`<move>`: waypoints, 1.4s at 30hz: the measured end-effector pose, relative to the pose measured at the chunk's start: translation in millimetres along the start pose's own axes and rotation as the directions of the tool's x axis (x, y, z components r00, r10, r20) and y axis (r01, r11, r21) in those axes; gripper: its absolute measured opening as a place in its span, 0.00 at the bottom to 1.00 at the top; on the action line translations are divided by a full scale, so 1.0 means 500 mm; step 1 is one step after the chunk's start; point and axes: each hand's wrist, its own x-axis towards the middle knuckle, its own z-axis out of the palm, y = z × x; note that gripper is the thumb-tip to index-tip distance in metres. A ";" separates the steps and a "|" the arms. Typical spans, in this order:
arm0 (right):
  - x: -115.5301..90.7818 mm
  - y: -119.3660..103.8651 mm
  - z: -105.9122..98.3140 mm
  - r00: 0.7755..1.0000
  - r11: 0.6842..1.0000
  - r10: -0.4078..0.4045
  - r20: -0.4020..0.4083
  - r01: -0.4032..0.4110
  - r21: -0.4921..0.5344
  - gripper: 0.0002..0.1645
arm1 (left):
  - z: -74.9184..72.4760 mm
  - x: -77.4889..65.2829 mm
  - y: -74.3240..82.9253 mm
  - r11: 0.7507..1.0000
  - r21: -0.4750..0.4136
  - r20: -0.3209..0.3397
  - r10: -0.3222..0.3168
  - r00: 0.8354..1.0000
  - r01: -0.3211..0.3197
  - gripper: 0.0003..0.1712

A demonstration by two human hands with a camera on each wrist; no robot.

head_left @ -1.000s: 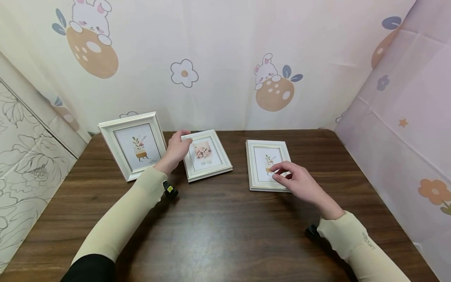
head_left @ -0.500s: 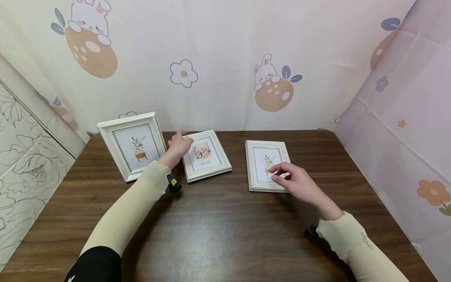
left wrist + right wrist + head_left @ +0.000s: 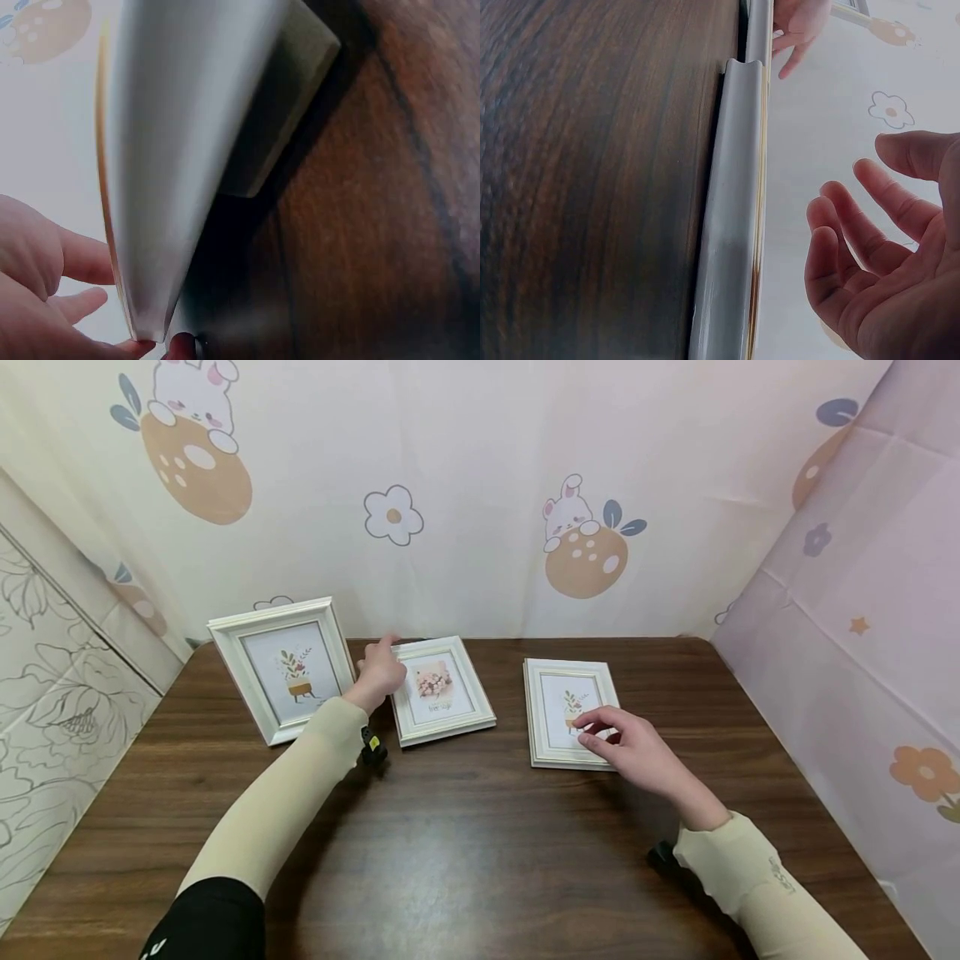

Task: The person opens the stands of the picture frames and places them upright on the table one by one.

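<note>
Three white picture frames are on the brown table. The left one [image 3: 292, 672] stands upright and shows a potted plant print. The middle one [image 3: 442, 693], with a pink flower print, leans back low; my left hand [image 3: 381, 670] holds its far left corner. In the left wrist view, fingers [image 3: 86, 259] lie at both sides of that white frame [image 3: 172, 150], and part of its back stand [image 3: 281, 105] shows. My right hand [image 3: 633, 743] hovers, loosely curled and holding nothing, over the near right corner of the right frame [image 3: 566, 693], which lies flat.
The dark wood table [image 3: 465, 860] reaches to a pale curtain [image 3: 465, 560] printed with rabbits and flowers. Another printed cloth [image 3: 885, 610] hangs on the right side. A black wrist device [image 3: 372, 749] sits under the left sleeve.
My left hand's fingers have shifted around the middle frame's far left corner, and the thumb has slid slightly down its left side. The right hand and the frames stay nearly in place.
</note>
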 end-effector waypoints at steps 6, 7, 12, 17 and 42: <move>0.000 0.002 -0.001 1.000 1.000 -0.006 -0.007 0.006 -0.009 0.11 | 0.004 -0.001 0.003 0.997 -0.051 -0.019 0.051 0.999 -0.052 0.44; 0.000 0.002 -0.001 1.000 1.000 -0.007 -0.008 0.007 -0.013 0.11 | 0.004 -0.001 0.003 0.996 -0.060 -0.022 0.063 0.998 -0.064 0.44; -0.002 0.001 -0.004 1.000 1.000 -0.004 -0.003 0.004 -0.016 0.12 | 0.005 -0.003 0.005 0.991 -0.061 -0.052 0.118 0.992 -0.121 0.43; -0.007 -0.002 -0.004 1.000 1.000 -0.001 0.006 0.002 -0.015 0.12 | 0.005 -0.007 0.005 0.982 -0.102 -0.068 0.151 0.986 -0.157 0.40; -0.013 0.004 0.003 1.000 0.999 0.003 0.024 -0.002 -0.041 0.11 | -0.005 -0.042 0.026 0.938 -0.124 -0.229 0.289 0.930 -0.322 0.24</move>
